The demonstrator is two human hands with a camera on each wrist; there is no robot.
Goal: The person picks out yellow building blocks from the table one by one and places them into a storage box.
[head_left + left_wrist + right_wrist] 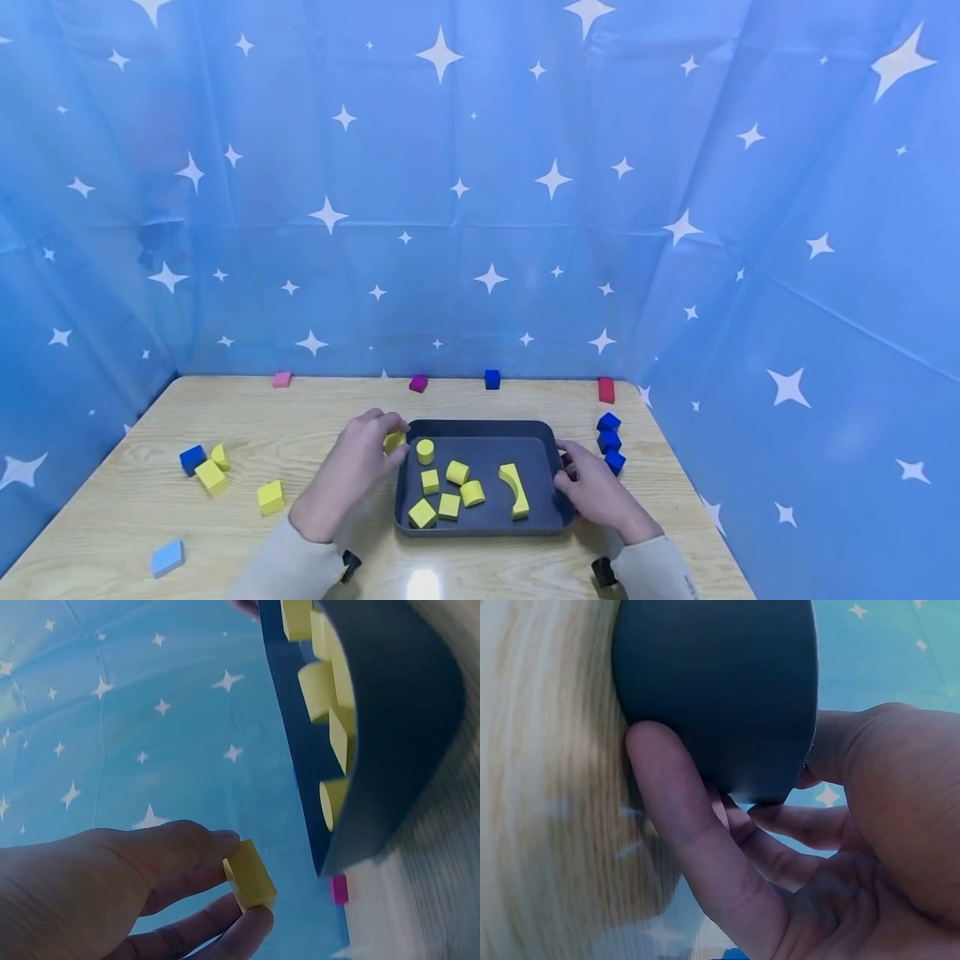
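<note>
My left hand (352, 467) pinches a small yellow block (251, 879) between thumb and fingertips, just outside the left rim of a dark grey tray (480, 444). At the tray's right side, my right hand (600, 492) grips the wall. The right wrist view shows the thumb over the rim and the fingers (697, 832) beneath the tray's outer side (720, 682). Inside the tray lie several yellow blocks: a cylinder (425, 452), an arch-shaped block (514, 492), a cube (422, 513) and others grouped at the left.
On the table's left side are a dark blue block (192, 460), several yellow blocks (271, 497) and a light blue block (167, 558). Dark blue blocks (609, 442) stand right of the tray. Pink (281, 380), magenta (418, 383), blue (492, 379) and red (606, 390) blocks line the back edge.
</note>
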